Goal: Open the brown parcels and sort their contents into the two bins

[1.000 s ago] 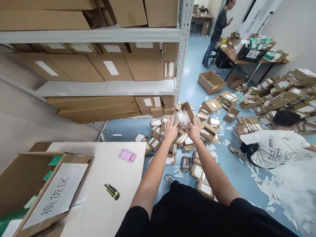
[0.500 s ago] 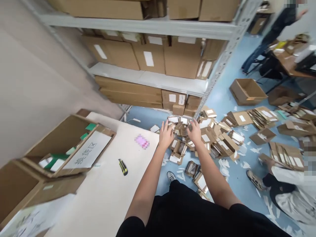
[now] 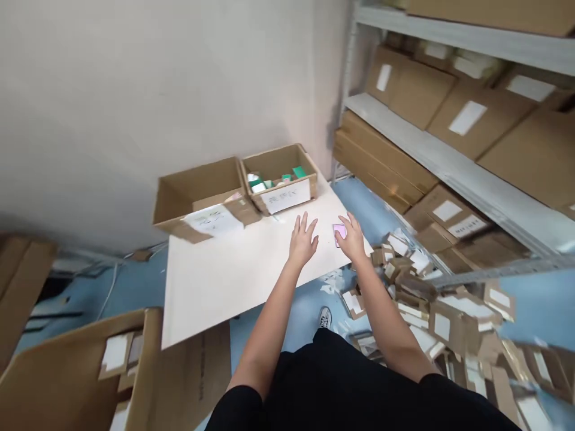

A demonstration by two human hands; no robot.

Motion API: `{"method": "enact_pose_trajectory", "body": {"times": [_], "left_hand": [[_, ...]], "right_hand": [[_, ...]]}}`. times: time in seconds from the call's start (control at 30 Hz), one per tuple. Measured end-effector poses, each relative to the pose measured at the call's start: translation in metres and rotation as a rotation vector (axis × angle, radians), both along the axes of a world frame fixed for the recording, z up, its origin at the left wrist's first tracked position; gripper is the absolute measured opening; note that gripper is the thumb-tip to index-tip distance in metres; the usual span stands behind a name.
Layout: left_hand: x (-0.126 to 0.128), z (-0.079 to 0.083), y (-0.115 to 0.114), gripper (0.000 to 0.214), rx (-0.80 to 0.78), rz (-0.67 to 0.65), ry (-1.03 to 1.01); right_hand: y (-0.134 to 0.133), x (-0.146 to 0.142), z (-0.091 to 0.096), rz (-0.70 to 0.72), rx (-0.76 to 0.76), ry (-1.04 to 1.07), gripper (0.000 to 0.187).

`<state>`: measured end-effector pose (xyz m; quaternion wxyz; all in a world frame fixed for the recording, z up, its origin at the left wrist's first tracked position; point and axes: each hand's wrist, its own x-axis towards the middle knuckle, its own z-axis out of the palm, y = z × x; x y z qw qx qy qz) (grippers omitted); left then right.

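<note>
Pink rect. item (image 3: 340,230), dark-edged, partly hidden by R hand (image 3: 353,240), fingers apart; L hand (image 3: 302,243) spread too

I am holding both arms (image 3: 272,326) outstretched ahead, palms facing down, the left hand (image 3: 302,244) with fingers (image 3: 304,222) spread and the right hand (image 3: 352,240) canted inward, thumb (image 3: 342,240) held apart.

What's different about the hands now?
They let go of the small box and swung left: the left hand and right hand are now over the white table, the right partly covering the pink thing. It and two open boxes stayed on the table.
</note>
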<state>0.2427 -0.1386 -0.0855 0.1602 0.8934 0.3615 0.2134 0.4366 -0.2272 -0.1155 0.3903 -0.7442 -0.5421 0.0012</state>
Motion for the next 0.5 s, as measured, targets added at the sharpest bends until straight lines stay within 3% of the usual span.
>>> {"method": "enact_pose_trajectory", "body": {"times": [0.23, 0.5], "left_hand": [[-0.182, 0.001, 0.003, 0.060, -0.007, 0.364, -0.099], [-0.391, -0.012, -0.047, 0.060, -0.065, 0.679, -0.138]], "right_hand": [[0.062, -0.165, 0.017, 0.371, 0.052, -0.012, 0.052], [0.070, -0.385, 0.013, 0.709, -0.009, -0.059, 0.054]]}}
